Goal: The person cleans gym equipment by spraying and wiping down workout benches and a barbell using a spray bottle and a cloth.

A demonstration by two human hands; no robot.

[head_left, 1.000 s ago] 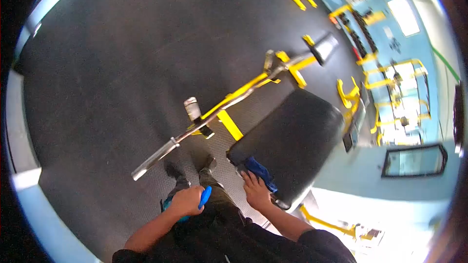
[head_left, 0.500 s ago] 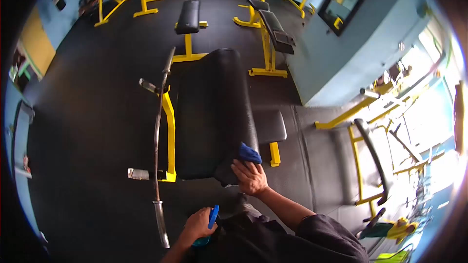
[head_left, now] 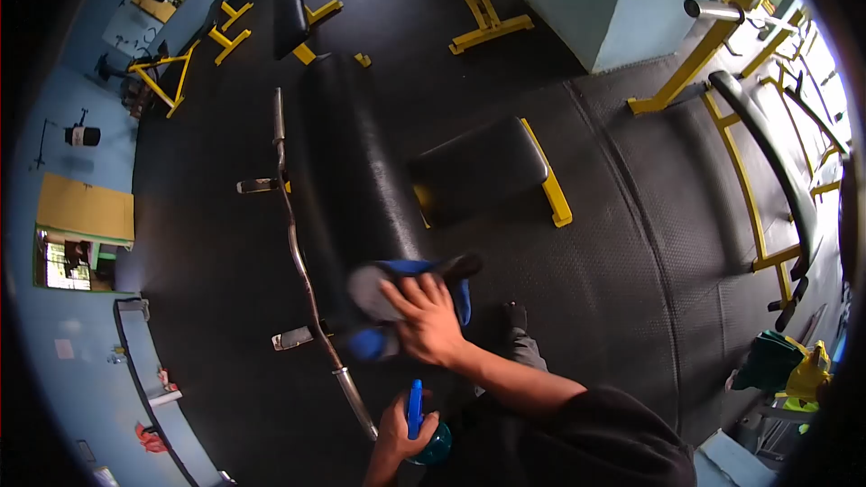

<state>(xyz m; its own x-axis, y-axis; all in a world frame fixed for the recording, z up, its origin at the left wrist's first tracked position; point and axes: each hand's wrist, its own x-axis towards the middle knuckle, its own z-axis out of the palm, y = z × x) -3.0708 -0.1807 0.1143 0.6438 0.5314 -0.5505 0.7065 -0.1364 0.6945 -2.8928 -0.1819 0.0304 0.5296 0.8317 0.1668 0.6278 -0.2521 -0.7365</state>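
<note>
A spray bottle (head_left: 437, 445) with a blue trigger head and a teal body is gripped in my left hand (head_left: 397, 433), low in the view. My right hand (head_left: 426, 320) is spread over a blue and grey cloth (head_left: 372, 293), pressing it against the near end of the black padded bench (head_left: 361, 162). Part of the cloth hangs down at either side of the hand, and its edges are smeared by motion. Along the bench's left side lies a curved metal bar (head_left: 296, 243), resting across two short supports. The bottle's lower part is hidden.
A low black seat with a yellow frame (head_left: 487, 167) stands right of the bench. More benches, including a black one (head_left: 289, 18), stand farther off. A blue pillar (head_left: 613, 9) rises at the back right. Yellow gym equipment (head_left: 740, 171) lines the right side.
My view has turned and come closer to the bench's near end. The right hand has moved left with the cloth, now lying over it. The left hand still holds the spray bottle.
</note>
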